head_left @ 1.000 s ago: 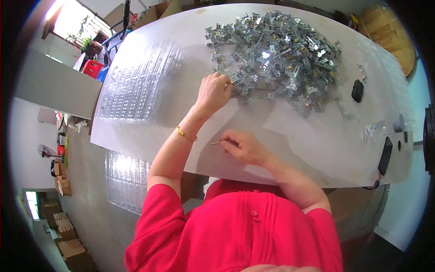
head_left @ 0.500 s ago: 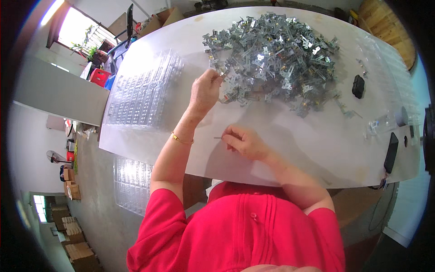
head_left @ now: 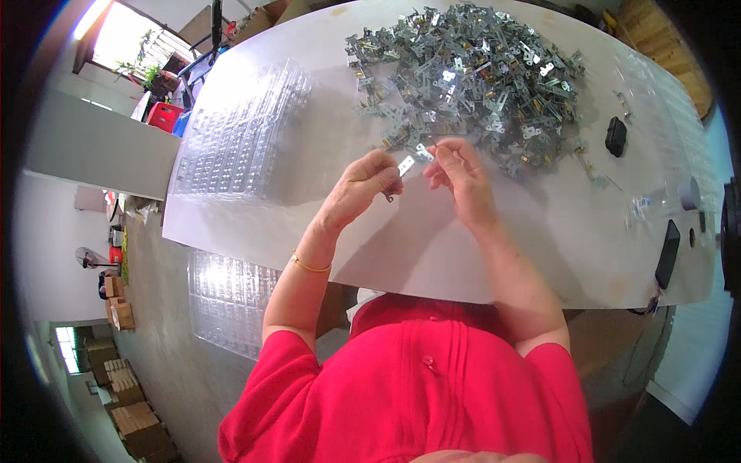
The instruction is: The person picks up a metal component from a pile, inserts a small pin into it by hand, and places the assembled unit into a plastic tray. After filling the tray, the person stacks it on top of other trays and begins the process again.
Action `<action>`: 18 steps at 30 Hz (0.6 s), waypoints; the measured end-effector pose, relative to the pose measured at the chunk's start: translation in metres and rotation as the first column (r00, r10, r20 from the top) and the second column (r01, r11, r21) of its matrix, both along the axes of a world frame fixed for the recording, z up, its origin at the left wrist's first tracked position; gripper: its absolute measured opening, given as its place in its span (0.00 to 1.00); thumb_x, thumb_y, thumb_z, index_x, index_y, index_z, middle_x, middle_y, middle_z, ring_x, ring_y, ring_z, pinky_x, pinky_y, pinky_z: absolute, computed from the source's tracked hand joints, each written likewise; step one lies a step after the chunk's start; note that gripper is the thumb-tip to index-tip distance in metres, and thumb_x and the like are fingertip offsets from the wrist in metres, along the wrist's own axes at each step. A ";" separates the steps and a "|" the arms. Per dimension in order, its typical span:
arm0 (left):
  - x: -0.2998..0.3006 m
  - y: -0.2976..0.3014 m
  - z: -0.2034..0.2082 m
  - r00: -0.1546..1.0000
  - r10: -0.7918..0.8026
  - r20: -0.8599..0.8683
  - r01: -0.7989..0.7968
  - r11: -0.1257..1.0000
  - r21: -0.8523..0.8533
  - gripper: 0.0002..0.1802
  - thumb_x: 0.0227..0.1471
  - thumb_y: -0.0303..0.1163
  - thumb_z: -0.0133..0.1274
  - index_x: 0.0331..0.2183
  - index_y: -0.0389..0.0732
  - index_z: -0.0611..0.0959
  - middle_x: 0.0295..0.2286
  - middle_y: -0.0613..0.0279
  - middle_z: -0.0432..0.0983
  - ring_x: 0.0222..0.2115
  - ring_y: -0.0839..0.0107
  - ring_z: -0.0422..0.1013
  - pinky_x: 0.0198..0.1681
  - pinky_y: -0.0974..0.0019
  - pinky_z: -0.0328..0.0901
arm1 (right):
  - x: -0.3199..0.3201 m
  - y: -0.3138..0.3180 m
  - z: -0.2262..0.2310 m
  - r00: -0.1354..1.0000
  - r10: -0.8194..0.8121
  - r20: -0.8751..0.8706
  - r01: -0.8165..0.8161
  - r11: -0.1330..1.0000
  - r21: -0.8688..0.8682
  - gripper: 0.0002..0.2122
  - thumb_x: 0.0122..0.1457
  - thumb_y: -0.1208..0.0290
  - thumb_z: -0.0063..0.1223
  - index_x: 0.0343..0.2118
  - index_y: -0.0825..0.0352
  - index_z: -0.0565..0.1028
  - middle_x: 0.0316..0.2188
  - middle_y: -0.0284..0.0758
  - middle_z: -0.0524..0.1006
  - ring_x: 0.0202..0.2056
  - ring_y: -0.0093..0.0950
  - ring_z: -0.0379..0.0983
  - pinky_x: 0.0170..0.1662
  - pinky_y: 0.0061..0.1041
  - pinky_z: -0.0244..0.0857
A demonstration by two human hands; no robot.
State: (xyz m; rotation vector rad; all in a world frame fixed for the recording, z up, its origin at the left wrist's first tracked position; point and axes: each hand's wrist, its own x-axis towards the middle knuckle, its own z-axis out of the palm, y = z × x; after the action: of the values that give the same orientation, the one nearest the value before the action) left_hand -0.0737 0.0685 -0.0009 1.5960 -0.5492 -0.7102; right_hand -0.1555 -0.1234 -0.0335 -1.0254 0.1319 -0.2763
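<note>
My left hand [head_left: 363,187] is closed on a small silver metal bracket [head_left: 406,164] that sticks out past the fingertips toward the right. A darker metal end [head_left: 389,197] shows below those fingers. My right hand [head_left: 463,181] is closed in a pinch close by, with a thin dark metal piece [head_left: 433,142] at its fingertips. Between the hands lies another shiny bracket end [head_left: 424,153]; whether it belongs to the left hand's bracket I cannot tell. Just beyond both hands spreads a large heap of small metal brackets [head_left: 471,85], some with brass-coloured parts.
Stacked clear plastic trays [head_left: 239,147] stand at the table's left, and more trays [head_left: 231,305] sit lower beside it. On the right of the white table [head_left: 324,255] are a black case [head_left: 615,136], a clear bottle [head_left: 648,207], a dark phone [head_left: 668,255] and clear plastic sheeting [head_left: 664,100].
My left hand has come back from the heap's edge with a bracket in it. My right hand has moved up and rightward, and the two hands are now close together.
</note>
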 end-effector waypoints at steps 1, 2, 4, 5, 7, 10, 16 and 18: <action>0.000 -0.002 -0.002 1.000 -0.022 0.017 0.022 0.999 0.025 0.07 0.63 0.31 0.49 0.36 0.37 0.76 0.29 0.65 0.76 0.32 0.77 0.72 0.39 0.70 0.67 | 0.000 -0.001 -0.001 1.000 -0.005 0.020 0.006 0.999 -0.049 0.06 0.66 0.67 0.52 0.39 0.64 0.74 0.32 0.30 0.76 0.30 0.18 0.74 0.30 0.19 0.69; 0.000 -0.005 -0.004 1.000 -0.026 0.014 0.025 0.999 0.024 0.07 0.63 0.31 0.49 0.36 0.37 0.76 0.29 0.65 0.76 0.32 0.77 0.72 0.39 0.70 0.67 | 0.000 -0.002 -0.003 1.000 -0.009 0.018 0.010 0.999 -0.050 0.06 0.66 0.67 0.52 0.39 0.64 0.74 0.32 0.30 0.76 0.30 0.18 0.74 0.30 0.19 0.69; -0.001 -0.010 -0.006 0.997 -0.059 0.049 0.056 0.996 0.062 0.08 0.63 0.32 0.49 0.37 0.37 0.76 0.30 0.65 0.76 0.32 0.77 0.71 0.37 0.71 0.68 | 0.000 -0.005 -0.010 0.998 -0.039 0.039 0.050 0.947 -0.318 0.06 0.66 0.68 0.52 0.39 0.64 0.74 0.29 0.29 0.76 0.27 0.17 0.75 0.28 0.19 0.71; -0.003 -0.013 -0.006 0.997 -0.062 0.046 0.059 0.996 0.062 0.08 0.63 0.32 0.49 0.37 0.37 0.76 0.30 0.65 0.76 0.32 0.77 0.71 0.37 0.71 0.68 | 0.000 -0.004 -0.009 0.998 -0.042 0.036 0.051 0.947 -0.318 0.06 0.66 0.68 0.52 0.39 0.64 0.74 0.29 0.29 0.76 0.27 0.17 0.75 0.28 0.19 0.71; -0.006 -0.020 -0.006 0.994 -0.010 0.110 -0.006 0.990 0.140 0.08 0.62 0.31 0.51 0.37 0.36 0.75 0.30 0.65 0.76 0.30 0.77 0.71 0.35 0.71 0.68 | 0.000 -0.002 -0.007 0.989 -0.138 0.054 0.148 0.918 -0.368 0.06 0.67 0.69 0.51 0.38 0.65 0.74 0.26 0.28 0.76 0.26 0.17 0.75 0.28 0.19 0.72; -0.010 -0.029 -0.012 0.972 0.012 0.233 -0.039 0.993 0.112 0.08 0.60 0.30 0.54 0.38 0.35 0.76 0.28 0.65 0.75 0.28 0.77 0.71 0.33 0.71 0.68 | 0.000 -0.003 -0.004 0.982 -0.180 0.048 0.185 0.899 -0.398 0.06 0.67 0.69 0.51 0.38 0.66 0.73 0.26 0.28 0.76 0.26 0.17 0.76 0.29 0.19 0.73; -0.018 -0.048 -0.014 0.797 0.024 0.604 -0.133 0.982 0.136 0.09 0.62 0.30 0.51 0.41 0.35 0.76 0.26 0.64 0.74 0.25 0.79 0.70 0.28 0.72 0.67 | 0.003 -0.004 -0.006 0.975 -0.205 0.082 0.220 0.871 -0.440 0.06 0.66 0.70 0.52 0.38 0.66 0.74 0.26 0.27 0.75 0.25 0.17 0.73 0.30 0.19 0.71; -0.021 -0.056 -0.013 0.876 0.052 0.479 -0.131 0.982 0.133 0.09 0.63 0.31 0.50 0.41 0.35 0.76 0.25 0.64 0.74 0.24 0.78 0.69 0.27 0.72 0.66 | 0.006 -0.008 -0.016 0.941 -0.304 0.147 0.336 0.806 -0.487 0.06 0.66 0.69 0.53 0.37 0.66 0.74 0.26 0.26 0.74 0.25 0.16 0.71 0.30 0.18 0.69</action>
State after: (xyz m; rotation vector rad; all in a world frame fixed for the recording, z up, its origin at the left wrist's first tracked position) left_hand -0.0943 0.0123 -0.0137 1.9511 -0.7796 -0.2883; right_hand -0.1492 -0.1311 -0.0492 -1.5212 0.1825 -0.6798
